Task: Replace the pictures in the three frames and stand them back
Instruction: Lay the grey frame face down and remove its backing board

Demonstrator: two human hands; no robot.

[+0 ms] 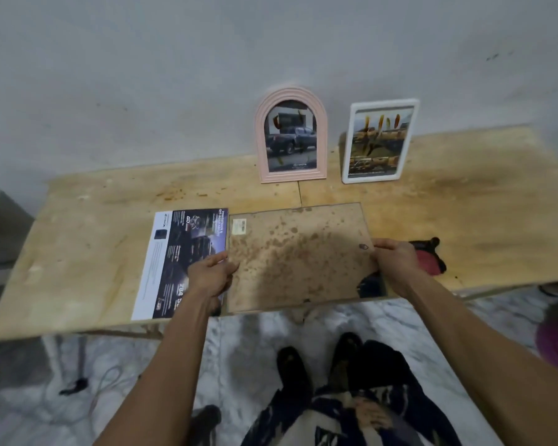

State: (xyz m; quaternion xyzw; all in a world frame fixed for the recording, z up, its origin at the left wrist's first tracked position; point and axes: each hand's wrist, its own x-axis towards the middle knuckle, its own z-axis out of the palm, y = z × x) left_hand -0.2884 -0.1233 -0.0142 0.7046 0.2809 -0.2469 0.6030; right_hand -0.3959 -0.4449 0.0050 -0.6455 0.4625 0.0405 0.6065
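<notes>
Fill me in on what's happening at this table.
A person holds a stained backing board by its two short edges, left hand and right hand, above the wooden table. A car brochure page lies beside it. A pink arched frame and a white frame stand against the wall.

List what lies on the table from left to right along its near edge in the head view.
Car brochure lying flat → left hand → brown stained backing board held at both ends → right hand → red and black object partly behind that hand.
</notes>
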